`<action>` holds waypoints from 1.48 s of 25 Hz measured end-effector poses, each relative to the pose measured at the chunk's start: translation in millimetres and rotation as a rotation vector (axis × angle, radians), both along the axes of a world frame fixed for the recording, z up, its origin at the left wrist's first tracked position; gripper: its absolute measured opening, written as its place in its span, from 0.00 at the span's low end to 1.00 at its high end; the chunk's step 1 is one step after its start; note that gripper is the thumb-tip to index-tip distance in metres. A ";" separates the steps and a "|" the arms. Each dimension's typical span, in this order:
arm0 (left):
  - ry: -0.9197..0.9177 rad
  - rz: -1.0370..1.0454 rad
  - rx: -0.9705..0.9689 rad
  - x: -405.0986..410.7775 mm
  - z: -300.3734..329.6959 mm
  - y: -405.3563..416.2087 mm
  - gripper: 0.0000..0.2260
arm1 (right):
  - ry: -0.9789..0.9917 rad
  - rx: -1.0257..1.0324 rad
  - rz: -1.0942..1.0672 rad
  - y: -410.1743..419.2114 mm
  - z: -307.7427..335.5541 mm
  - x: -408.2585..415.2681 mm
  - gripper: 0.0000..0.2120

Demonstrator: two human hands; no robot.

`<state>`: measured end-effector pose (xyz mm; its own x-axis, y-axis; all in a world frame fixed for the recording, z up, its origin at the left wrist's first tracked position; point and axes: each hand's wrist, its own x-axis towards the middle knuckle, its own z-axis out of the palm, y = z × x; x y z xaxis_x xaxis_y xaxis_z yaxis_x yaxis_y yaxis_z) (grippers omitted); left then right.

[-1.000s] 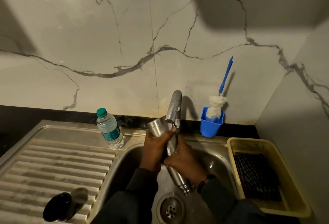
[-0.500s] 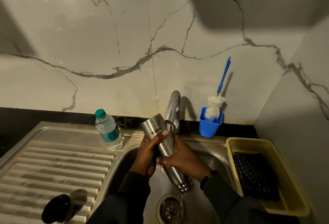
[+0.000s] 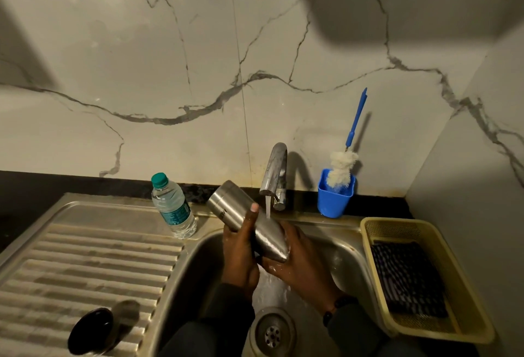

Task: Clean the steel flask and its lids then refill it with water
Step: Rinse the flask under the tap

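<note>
- Flask (image 3: 249, 223) is held over the sink (image 3: 344, 243), tilted, base up-left, narrower end down-right. Likely so rinse water drains into the basin and not onto the drainboard (image 3: 93, 260).
- Left hand (image 3: 241, 254) is wrapped round the flask mid-body; fingers curled behind it, thumb laid up the near side. This is judged the steadying grip.
- Right hand (image 3: 300, 260) cups the lower end; fingers curled under and round it, wet, with what looks like foam. Whether the mouth is covered by the palm cannot be told.
- Tap (image 3: 273, 175) is running; the stream falls just right of the left thumb onto the flask body, then down to the drain (image 3: 272, 334). The flask is placed under it for an outside rinse, by the look of it.
- Dark lid (image 3: 90, 331) is parked on the drainboard, well apart from the sink, so it stays out of the wash zone. Whether it is cleaned yet cannot be told.
- Brush (image 3: 341, 166) stands head-up in the blue cup (image 3: 334, 200) beside the tap, within reach for the inside scrub.
- Bottle (image 3: 173, 209) stands capped on the sink's left rim; possibly the refill water.
- Tray (image 3: 470, 325) on the right holds a dark pad or cloth.
- Stage judged: flask wash under way; refill not yet begun.
</note>
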<state>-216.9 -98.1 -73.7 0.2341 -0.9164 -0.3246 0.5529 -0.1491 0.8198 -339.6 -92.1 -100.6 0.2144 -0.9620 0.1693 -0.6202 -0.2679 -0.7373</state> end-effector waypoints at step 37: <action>-1.393 -0.367 -0.370 24.9 -27.1 28.5 0.38 | -0.931 0.417 -0.150 -10.7 38.9 12.5 0.17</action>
